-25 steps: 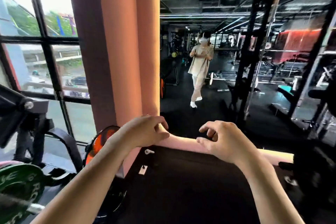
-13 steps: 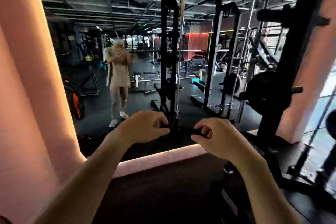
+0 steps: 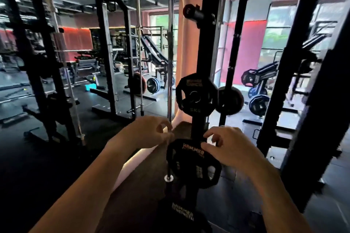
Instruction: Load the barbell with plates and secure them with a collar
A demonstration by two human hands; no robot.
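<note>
Black weight plates hang on pegs of a black rack post (image 3: pixel 206 47) straight ahead. One black plate (image 3: pixel 196 97) sits at mid height, a second black plate (image 3: pixel 193 168) lower down just under my hands, and a third (image 3: pixel 184 215) lies near the bottom edge. A chrome barbell (image 3: pixel 170 43) stands upright just left of the post. My left hand (image 3: pixel 149 131) hovers beside the bar with curled fingers, holding nothing. My right hand (image 3: pixel 227 144) has its fingers apart, fingertips at the top edge of the lower plate.
A smaller dark plate (image 3: pixel 230 100) hangs to the right of the post. Black power racks (image 3: pixel 111 58) stand left and another rack frame (image 3: pixel 295 62) rises on the right. Blue plates (image 3: pixel 258 103) sit on a machine by the windows. A pink pillar (image 3: pixel 186 43) stands behind the barbell.
My view has swung right, from the pink pillar and a distant person to the plate rack. Both hands have stayed raised and empty, and now hover at the lower plate.
</note>
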